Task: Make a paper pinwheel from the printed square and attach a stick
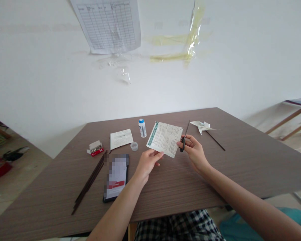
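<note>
Between thumb and fingers, my left hand (148, 164) pinches the lower edge of a printed sheet of paper (165, 139), roughly square with a green strip along one side. A short dark line, perhaps a cut, runs in from its upper right corner. My right hand (194, 150) grips a pair of scissors (183, 144) with black handles, its blades pointing up and away beside the paper's right edge. Whether the blades touch the paper I cannot tell. To the right of the scissors lies a paper pinwheel (202, 126) on a dark stick (217, 141).
A white bottle with a blue cap (141, 129), a small clear round container (134, 146), a folded printed paper (121, 138) and a small red-and-white box (95, 149) stand across the table (240, 160). Several dark sticks (90, 180) lie left of a phone (116, 175).
</note>
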Available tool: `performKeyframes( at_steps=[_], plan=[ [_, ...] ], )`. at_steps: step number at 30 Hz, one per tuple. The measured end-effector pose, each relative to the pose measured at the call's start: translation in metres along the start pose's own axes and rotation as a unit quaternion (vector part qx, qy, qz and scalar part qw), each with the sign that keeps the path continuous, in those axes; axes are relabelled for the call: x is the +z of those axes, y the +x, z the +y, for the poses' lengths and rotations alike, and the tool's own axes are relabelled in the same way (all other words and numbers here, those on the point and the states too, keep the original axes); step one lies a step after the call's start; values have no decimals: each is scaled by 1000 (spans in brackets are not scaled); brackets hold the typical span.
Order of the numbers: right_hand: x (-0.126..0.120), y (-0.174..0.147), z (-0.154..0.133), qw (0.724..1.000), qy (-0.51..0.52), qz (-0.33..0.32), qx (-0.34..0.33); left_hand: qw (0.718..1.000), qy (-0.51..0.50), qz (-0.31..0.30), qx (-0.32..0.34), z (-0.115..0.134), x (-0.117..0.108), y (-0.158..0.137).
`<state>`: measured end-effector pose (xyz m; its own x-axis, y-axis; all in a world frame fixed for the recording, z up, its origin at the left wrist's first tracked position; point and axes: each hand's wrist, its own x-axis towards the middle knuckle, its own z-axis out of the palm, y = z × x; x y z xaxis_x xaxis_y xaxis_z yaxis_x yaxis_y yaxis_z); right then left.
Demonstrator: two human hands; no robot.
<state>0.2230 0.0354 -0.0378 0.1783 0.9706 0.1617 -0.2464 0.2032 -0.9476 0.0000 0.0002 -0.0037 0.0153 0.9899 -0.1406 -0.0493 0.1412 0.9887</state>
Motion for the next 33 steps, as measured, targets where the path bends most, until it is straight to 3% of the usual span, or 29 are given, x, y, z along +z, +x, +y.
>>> performKeyframes(
  at_steps=[9,20,27,33],
  plan=[
    [7,-8,2,999,0,-27,30,997,-35,57,34,-1,2,1],
    [10,-10,-1,999,21,-18,32,1000,4,14,-14,0,8,-1],
    [9,-10,2,999,-2,-26,48,998,28,60,1,2,4,-1],
    [11,-16,-3,990,-37,-104,92,991,-5,116,62,-2,-3,1]
  ],
)
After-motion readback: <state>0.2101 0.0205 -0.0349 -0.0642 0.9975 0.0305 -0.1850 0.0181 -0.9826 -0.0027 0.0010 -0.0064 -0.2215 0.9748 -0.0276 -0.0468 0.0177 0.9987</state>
